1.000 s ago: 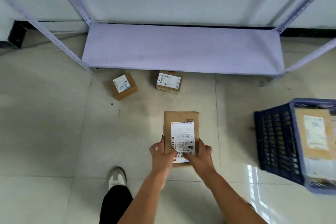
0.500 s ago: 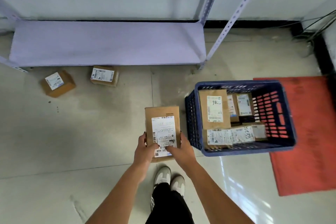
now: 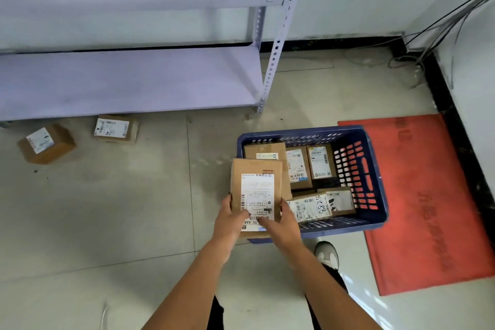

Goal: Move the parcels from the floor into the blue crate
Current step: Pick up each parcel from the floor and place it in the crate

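I hold a flat brown parcel with a white shipping label, my left hand on its left edge and my right hand on its right. It hangs over the near left corner of the blue crate, which stands on the floor and holds several labelled parcels. Two more brown parcels lie on the floor at the left: one small box and another by the shelf's front edge.
A pale purple metal shelf unit fills the upper left, its corner post just behind the crate. A red mat lies under and right of the crate. Cables run along the right wall. My shoe stands near the crate.
I have turned right and stepped closer; the parcel in both hands has moved from beside the crate to over its near left corner.
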{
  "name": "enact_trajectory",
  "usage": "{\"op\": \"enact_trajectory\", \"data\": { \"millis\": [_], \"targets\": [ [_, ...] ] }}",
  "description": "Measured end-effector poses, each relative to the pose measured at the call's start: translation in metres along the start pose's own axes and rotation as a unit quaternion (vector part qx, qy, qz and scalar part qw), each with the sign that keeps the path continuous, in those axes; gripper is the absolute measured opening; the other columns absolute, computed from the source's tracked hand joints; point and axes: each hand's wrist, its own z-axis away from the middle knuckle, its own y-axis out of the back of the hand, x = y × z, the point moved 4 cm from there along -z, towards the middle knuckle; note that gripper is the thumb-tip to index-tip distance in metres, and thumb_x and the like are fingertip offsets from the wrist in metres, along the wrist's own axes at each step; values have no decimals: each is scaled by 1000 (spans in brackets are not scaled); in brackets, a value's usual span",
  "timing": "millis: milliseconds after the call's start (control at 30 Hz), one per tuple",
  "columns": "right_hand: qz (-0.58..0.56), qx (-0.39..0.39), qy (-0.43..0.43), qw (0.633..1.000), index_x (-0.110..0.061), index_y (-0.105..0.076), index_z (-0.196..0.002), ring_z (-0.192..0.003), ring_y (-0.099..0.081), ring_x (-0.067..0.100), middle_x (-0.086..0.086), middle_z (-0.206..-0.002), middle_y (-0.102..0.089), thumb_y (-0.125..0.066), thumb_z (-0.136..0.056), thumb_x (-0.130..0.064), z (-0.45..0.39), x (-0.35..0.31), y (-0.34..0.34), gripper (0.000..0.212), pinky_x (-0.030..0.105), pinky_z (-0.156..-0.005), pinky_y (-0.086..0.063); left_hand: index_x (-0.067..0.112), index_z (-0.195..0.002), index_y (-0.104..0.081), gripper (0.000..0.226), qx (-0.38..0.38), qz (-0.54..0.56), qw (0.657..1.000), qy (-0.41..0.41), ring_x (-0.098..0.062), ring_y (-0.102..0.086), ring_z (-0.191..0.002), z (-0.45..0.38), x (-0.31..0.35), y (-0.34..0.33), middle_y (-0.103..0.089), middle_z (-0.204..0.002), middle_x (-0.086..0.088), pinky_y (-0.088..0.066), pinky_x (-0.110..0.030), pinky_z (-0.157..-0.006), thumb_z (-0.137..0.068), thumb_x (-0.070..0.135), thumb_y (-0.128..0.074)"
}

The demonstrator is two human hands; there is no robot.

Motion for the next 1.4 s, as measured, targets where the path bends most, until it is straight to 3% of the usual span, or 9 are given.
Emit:
{"op": "enact_trajectory", "data": {
  "millis": [133, 300, 467, 533, 633, 833, 967, 1067, 1400],
  "targets": [
    [-9, -32, 8, 999, -16, -44, -132, -107, -54, 13, -1, -120, -60, -65, -82, -12, -29, 11, 74, 54, 24, -86, -39, 24, -143, -31, 62, 33, -44, 998, -24, -14, -38, -126, -10, 11, -70, -30, -140, -1, -34, -22, -100, -88, 9, -55],
    [3, -51, 15, 999, -19, -44, -133, -103, -51, 12, 2, -124, -61, -65, -82, -12, -84, 34, 154, 56, 26, -88, -38, 25, -143, -32, 64, 40, -44, 998, -8, -21, -34, -134, -37, 14, -162, -25, -145, -2, -39, -39, -110, -87, 7, -55],
    [-21, -57, -23, 998, -25, -44, -132, -105, -53, 15, -4, -116, -59, -60, -86, -8, -139, 58, 199, 52, 25, -89, -38, 24, -148, -22, 68, 13, -41, 999, 12, -15, -36, -128, -83, 19, -225, -23, -151, -2, -39, -29, -101, -89, 5, -50],
    [-15, -72, -33, 997, -24, -42, -134, -116, -54, 20, 0, -128, -58, -59, -87, -8, -166, 64, 203, 53, 25, -92, -38, 23, -149, -20, 67, 3, -25, 999, 24, -11, -40, -122, -102, 18, -238, -30, -149, 0, -36, -22, -93, -90, 3, -47],
    [1, -86, -38, 996, -19, -34, -144, -127, -47, 23, 5, -140, -50, -59, -87, -12, -209, 69, 200, 62, 30, -98, -36, 26, -148, -21, 68, 17, -45, 999, 19, -21, -38, -135, -139, 9, -248, -31, -153, -1, -30, -35, -109, -90, 6, -50],
    [-7, -104, -47, 993, -20, -41, -140, -105, -50, 12, 2, -133, -57, -56, -88, -9, -276, 79, 180, 55, 24, -92, -37, 27, -148, -19, 64, 68, -167, 983, -18, -22, -29, -141, -203, -12, -259, -31, -153, 3, -22, -46, -118, -92, 16, -49],
    [1, -111, -62, 992, -18, -33, -145, -124, -50, 21, 4, -139, -51, -60, -86, -13, -300, 89, 161, 66, 25, -100, -37, 20, -148, -22, 63, 122, -238, 963, -8, -28, -38, -135, -226, -25, -264, -34, -151, -7, -32, -47, -112, -91, 22, -49],
    [11, -113, -63, 992, -16, -35, -144, -124, -51, 21, 5, -135, -54, -60, -86, -9, -304, 91, 152, 64, 19, -91, -34, 19, -147, -24, 62, 132, -232, 964, -9, -30, -41, -132, -227, -31, -267, -33, -150, -8, -37, -48, -108, -89, 18, -49],
    [6, -112, -90, 990, -21, -27, -148, -126, -49, 20, 2, -138, -52, -64, -85, -15, -307, 95, 145, 74, 23, -94, -35, 28, -144, -32, 57, 145, -76, 986, 13, -20, -41, -134, -216, -26, -264, -42, -147, 3, -34, -41, -112, -90, 14, -47]
  ]
}}
